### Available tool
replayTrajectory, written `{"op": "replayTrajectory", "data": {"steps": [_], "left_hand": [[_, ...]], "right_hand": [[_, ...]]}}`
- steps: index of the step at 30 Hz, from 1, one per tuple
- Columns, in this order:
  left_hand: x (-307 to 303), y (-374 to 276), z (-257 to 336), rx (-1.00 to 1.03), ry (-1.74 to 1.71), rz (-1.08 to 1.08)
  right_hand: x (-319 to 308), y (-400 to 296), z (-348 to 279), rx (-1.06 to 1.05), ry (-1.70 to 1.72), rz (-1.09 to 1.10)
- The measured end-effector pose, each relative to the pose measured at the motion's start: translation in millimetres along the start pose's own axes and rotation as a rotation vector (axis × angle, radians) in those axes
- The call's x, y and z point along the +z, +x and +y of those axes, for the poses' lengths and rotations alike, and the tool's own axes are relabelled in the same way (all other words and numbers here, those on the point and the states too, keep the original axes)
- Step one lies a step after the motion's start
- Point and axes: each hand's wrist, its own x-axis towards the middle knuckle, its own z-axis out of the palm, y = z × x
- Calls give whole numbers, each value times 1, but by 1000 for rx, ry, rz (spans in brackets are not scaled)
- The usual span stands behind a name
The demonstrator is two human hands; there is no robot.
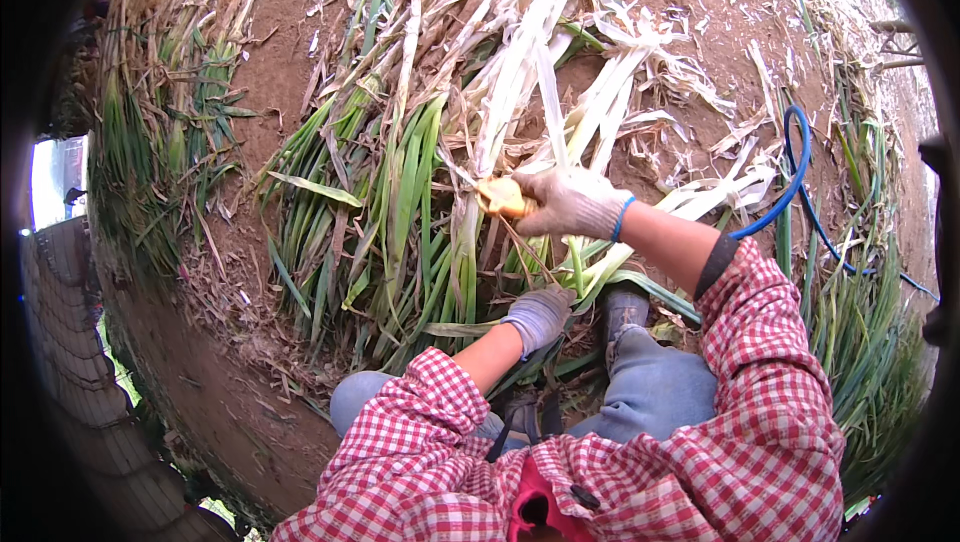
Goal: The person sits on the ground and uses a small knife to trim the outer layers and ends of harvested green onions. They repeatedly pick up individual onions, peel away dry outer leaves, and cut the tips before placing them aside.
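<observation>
My right hand [571, 204], in a pale work glove with a blue band at the wrist, is closed on a yellow tool [502, 197] whose thin metal tip points up and left over the stalks. Below it, my left hand [538, 317] wears a greyish knitted glove and grips green leaves [585, 279] and dry strands near my knees. Long-stemmed leeks or large green onions [409, 182] lie in a thick heap before me. White peeled stalks [517, 84] lie beyond my right hand, with their roots pointing away from me.
Bundled plants [150, 107] lie at the far left. A blue hose [795, 189] curls on the right, beside more green leaves [862, 347]. Dry peelings [690, 84] are scattered over the brown soil [274, 62]. A dark, tile-like surface [67, 332] shows at the left edge.
</observation>
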Motion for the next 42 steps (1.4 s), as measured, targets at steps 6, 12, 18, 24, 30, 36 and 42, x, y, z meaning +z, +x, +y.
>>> {"op": "replayTrajectory", "data": {"steps": [6,12,18,24,30,36,42], "left_hand": [[-43,-3,1,-17,58,-242],[-130,10,-37,-344,30,282],[-210,42,-117,-647,322,859],[-232,65,-124,-893,266,543],[-240,71,-139,-801,180,469],[-209,16,-99,-705,75,227],[-152,-28,-131,-608,-173,244]], "right_hand": [[-32,60,37,105,112,264],[-81,95,59,152,158,440],[-113,117,82,252,251,630],[-46,44,19,111,95,189],[-30,35,23,78,130,176],[-58,63,40,148,211,320],[-58,51,60,194,265,333]]}}
